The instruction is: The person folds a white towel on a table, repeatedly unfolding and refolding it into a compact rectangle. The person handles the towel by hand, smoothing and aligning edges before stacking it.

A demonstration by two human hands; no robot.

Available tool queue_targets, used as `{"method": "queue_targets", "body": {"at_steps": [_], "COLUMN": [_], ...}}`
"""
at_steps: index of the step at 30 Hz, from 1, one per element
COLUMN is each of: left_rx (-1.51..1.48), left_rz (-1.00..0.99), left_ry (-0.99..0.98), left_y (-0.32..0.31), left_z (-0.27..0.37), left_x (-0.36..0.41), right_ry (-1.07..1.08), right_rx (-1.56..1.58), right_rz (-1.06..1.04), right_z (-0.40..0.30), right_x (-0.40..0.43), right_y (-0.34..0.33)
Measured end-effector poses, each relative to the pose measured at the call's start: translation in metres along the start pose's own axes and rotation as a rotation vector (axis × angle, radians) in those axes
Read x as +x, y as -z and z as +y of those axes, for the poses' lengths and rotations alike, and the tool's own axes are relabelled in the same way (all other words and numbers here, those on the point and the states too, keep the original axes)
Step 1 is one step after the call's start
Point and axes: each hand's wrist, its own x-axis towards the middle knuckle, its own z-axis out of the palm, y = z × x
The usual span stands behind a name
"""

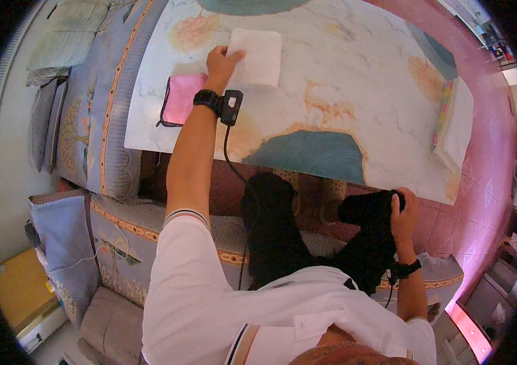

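A folded white cloth [258, 61] lies on the marble-patterned tabletop [285, 105]. My left hand [223, 66] is at its left edge, with the thumb over the cloth and the other fingers curled. Whether those fingers pinch the edge is hidden. Just left of that forearm is a folded pink cloth [185, 98] with dark edging, partly covered by the arm. My right hand [404, 214] rests on my right knee, below the table's near edge, thumb and fingers apart around the dark trouser leg [370, 223].
A stack of white sheets or cloths [456, 123] with a colourful edge lies at the table's right end. Patterned sofa cushions [89, 100] border the table on the left. A black device [231, 107] on my left wrist trails a cable [227, 150] across the table edge.
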Motion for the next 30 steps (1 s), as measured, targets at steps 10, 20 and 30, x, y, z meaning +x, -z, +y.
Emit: {"method": "queue_targets", "body": {"at_steps": [10,20,30], "left_rx": [0.288,0.928,1.096], "left_rz": [0.13,0.276,0.106], "left_ry": [-0.114,-0.789,-0.695], "left_y": [0.002,-0.021,-0.052], "left_z": [-0.004,0.039,0.014], "left_x": [0.01,-0.009,-0.017], "right_ry": [0.007,0.0,-0.007], "right_rx": [-0.087,-0.065,-0.044], "right_rz": [-0.015,-0.041,-0.036], "right_z": [-0.009,-0.001,0.0], "right_x": [0.002,0.001,0.002], "right_y": [0.005,0.002,0.003]}}
